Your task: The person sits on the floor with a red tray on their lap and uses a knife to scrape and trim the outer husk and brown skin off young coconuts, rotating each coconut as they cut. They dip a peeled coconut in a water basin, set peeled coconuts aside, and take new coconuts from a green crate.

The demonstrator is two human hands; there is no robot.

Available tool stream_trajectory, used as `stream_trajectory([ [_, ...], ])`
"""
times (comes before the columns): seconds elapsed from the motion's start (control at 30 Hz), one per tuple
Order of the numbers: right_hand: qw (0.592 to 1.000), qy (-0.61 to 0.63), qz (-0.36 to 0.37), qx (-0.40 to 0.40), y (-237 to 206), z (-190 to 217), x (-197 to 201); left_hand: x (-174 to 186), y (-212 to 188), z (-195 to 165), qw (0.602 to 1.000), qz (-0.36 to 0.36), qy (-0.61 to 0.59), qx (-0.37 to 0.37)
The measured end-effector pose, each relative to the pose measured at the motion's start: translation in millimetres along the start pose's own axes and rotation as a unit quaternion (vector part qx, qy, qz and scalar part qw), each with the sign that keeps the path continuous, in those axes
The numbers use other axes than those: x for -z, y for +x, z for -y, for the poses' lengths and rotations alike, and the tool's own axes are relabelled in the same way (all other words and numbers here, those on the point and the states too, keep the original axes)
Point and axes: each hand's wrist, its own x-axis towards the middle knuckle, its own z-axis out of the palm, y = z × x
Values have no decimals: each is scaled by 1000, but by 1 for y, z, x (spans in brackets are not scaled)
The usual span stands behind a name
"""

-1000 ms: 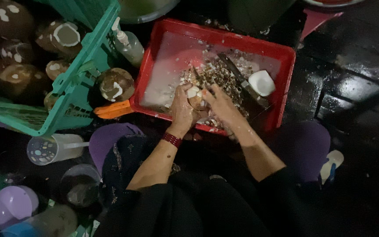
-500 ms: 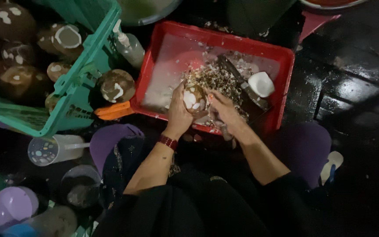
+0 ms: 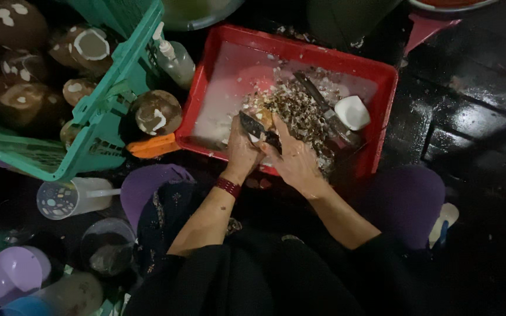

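Dim lighting; dark wet floor [image 3: 475, 117], planked or tiled, glistening at right. Seated posture, dark clothing, knees either side of a red tray [image 3: 206, 88] set on the floor.

Tray: rectangular plastic, pale wet bottom at its left half, heap of brown-and-white shell chips [image 3: 300, 108] at centre. Peeled white coconut piece [image 3: 352, 112] near the right wall. Long dark blade [image 3: 323, 105] lying diagonally across the chips, just beside the white piece.

Left hand [image 3: 242, 153]: fingers curled around a coconut [image 3: 263, 120], held over the near edge of the tray. Red band [image 3: 228, 186] at that wrist. Right hand [image 3: 294, 161]: clenched on a dark knife [image 3: 259, 131], blade laid against the coconut, forefinger stretched along it.

Left of tray: green plastic crate [image 3: 98, 105], tilted, filled with brown husked coconuts [image 3: 19, 64] showing white cut patches. One more such coconut [image 3: 156, 112] between crate and tray, touching both or nearly so. Orange handle [image 3: 153, 146] below it, at the tray corner. Clear squeeze bottle [image 3: 174, 58] leaning between crate and tray.

Near left: clear cup with lid and straw [image 3: 71, 198] on its side, purple stool or lid [image 3: 147, 184], purple bowl [image 3: 13, 272], further clear containers, contents indistinct. Purple shape [image 3: 408, 199] at right knee. Pink object [image 3: 426, 29] at top right, kind not determinable.
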Motion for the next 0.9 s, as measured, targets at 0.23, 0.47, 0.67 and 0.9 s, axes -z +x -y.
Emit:
stream_trajectory([
  [0.23, 978, 204, 29, -42, 23, -18, -3, 5, 0, -9, 998, 12, 33, -58],
  [0.47, 969, 221, -4, 113, -9, -20, 0, 2, -1, 1, 990, 19, -141, -4],
  [0.67, 992, 79, 63, -72, 12, -24, -6, 4, 1, -3, 995, 47, -7, 87],
  [0.9, 938, 301, 81, -153, 21, -18, -2, 7, 2, -11, 998, 31, -42, 19],
])
